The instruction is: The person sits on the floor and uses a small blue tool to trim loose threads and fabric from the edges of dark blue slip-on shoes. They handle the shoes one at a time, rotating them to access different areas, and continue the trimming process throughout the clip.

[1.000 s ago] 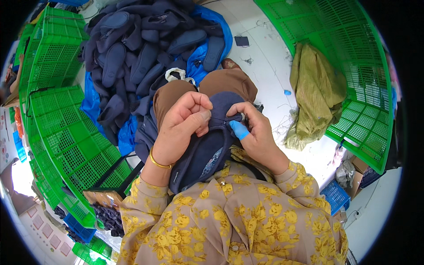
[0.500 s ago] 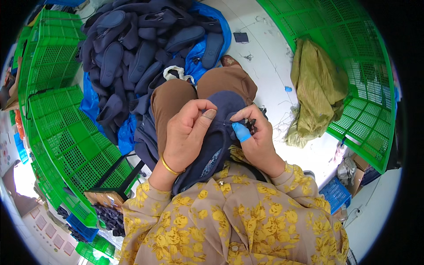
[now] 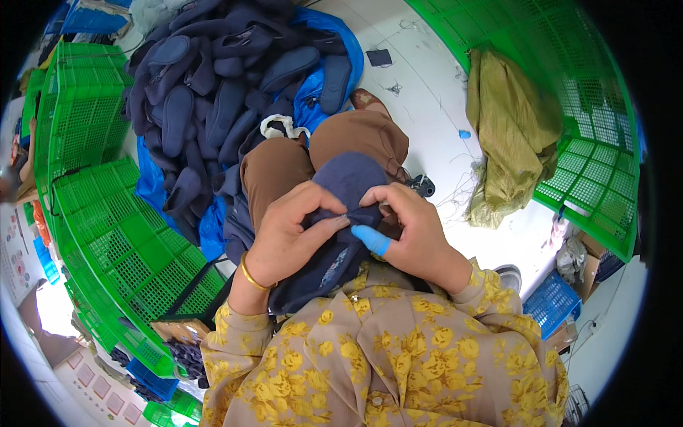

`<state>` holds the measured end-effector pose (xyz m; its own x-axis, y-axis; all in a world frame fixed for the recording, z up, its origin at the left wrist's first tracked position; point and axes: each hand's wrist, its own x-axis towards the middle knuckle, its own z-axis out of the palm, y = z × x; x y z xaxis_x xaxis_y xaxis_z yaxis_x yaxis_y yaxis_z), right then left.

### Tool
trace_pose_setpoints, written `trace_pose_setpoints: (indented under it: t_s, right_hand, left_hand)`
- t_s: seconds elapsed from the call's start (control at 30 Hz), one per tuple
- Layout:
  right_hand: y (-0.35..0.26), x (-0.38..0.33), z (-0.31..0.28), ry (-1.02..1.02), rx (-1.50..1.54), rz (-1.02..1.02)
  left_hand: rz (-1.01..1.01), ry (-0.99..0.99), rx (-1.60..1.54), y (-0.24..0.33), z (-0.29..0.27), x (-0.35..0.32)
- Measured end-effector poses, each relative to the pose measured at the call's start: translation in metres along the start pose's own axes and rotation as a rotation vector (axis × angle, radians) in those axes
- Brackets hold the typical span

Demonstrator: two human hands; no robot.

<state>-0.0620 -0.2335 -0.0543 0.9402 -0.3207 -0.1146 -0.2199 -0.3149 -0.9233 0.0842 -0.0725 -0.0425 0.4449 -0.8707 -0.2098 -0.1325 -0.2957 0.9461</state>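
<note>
A navy fabric slipper (image 3: pixel 350 173) lies across my lap, toe pointing away from me, with a patterned patch showing inside its opening. My right hand (image 3: pixel 409 231) grips it by the edge of the upper, a blue cover on the thumb. My left hand (image 3: pixel 295 224), with a gold bangle at the wrist, has thumb and forefinger pinched together against the same edge, close to the right fingertips. Whatever is between those left fingertips is too small to make out.
A large heap of navy slippers (image 3: pixel 220 107) on blue sheeting (image 3: pixel 350 44) lies ahead to the left. Green plastic crates (image 3: pixel 107 213) stand at left, and another green crate (image 3: pixel 590 167) at right, with an olive sack (image 3: pixel 509 142) against it. Thread scraps (image 3: pixel 466 188) litter the white floor.
My left hand has come down and right, from apart above the slipper to its edge beside my right fingers. The right hand has shifted slightly, thumb now nearer the left fingertips.
</note>
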Motion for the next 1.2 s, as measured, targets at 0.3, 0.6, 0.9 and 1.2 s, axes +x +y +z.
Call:
trace_pose_setpoints:
  t_s: [0.3,0.6,0.9,1.2]
  right_hand:
    - [0.018,-0.015,0.014,-0.034,-0.214,-0.230]
    - [0.017,-0.014,0.016,0.002,-0.164,-0.209]
    - [0.009,-0.007,0.015,0.043,-0.121,-0.167]
    - [0.004,0.003,0.008,0.037,0.282,0.287]
  left_hand:
    - [0.044,-0.016,0.049,-0.013,-0.002,-0.011]
    - [0.000,-0.004,-0.037,-0.017,-0.005,-0.015]
    - [-0.119,0.109,-0.278,-0.027,-0.002,-0.017]
    - [-0.271,0.206,-0.602,-0.016,-0.009,-0.015]
